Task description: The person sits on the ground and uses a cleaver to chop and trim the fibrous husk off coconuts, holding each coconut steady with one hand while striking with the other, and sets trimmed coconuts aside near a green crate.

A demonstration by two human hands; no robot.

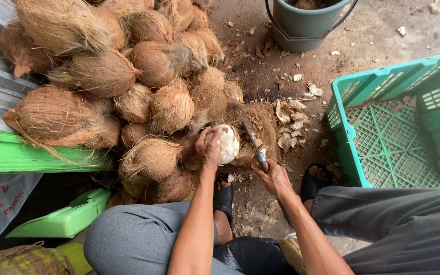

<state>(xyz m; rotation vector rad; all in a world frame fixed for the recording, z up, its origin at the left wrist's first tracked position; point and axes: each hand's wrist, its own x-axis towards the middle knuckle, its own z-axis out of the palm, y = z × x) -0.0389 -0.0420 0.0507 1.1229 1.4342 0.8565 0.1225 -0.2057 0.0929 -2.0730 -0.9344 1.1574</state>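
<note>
**Coconut heap to the left, crate to the right**

The heap of husked coconuts [128, 86] blocks the left. A teal crate [383, 132] walls the right. Between them, bare floor [281, 76] strewn with shell chips [291, 117] runs up to the bucket [306, 23].

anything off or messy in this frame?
Mostly litter: pale shell shavings lie scattered over the dirt floor beside the green crate. The left hand holds a half-peeled white coconut; the right hand grips a knife. Nothing looks damaged.
</note>
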